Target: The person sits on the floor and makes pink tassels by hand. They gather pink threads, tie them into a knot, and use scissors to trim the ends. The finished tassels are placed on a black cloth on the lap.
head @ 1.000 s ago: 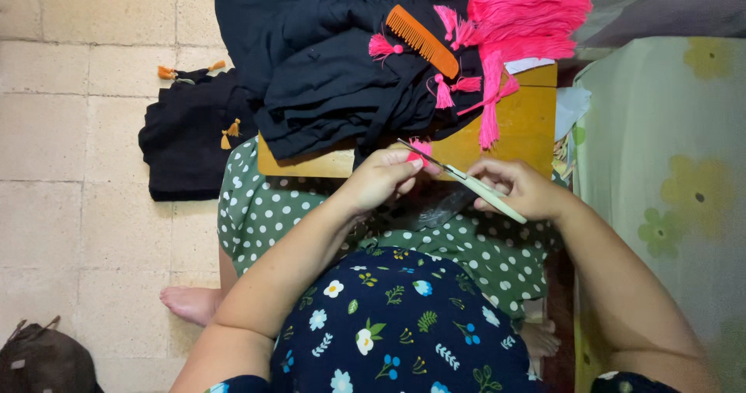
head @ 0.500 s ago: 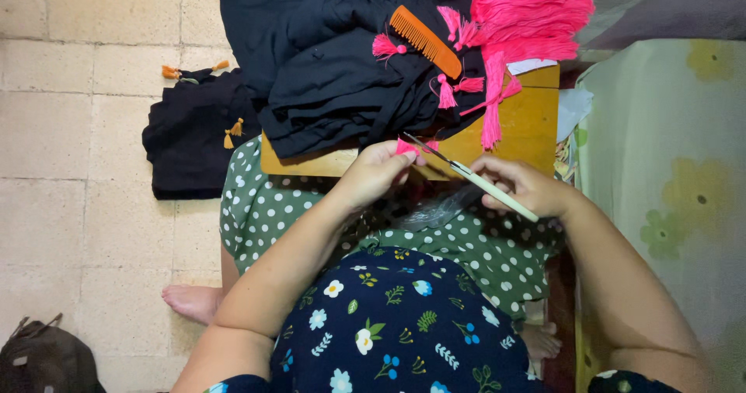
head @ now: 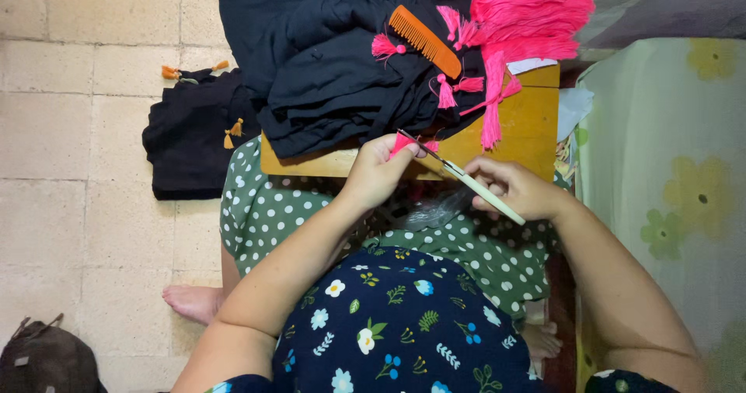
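Navy floral top (head: 396, 323); green polka-dot bottoms (head: 272, 214); barefoot.

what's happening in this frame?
A seated person's left hand pinches a small pink tassel, while the right hand holds thin scissors with the tips at the tassel. In front, a wooden board carries black fabric, an orange comb and more pink tassels.

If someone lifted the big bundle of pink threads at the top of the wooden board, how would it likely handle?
The pink thread bundle would probably be floppy: its strands fan out loosely and hang over the wooden board. It looks light for its bulk. Loose strands might snag the orange comb beside it.
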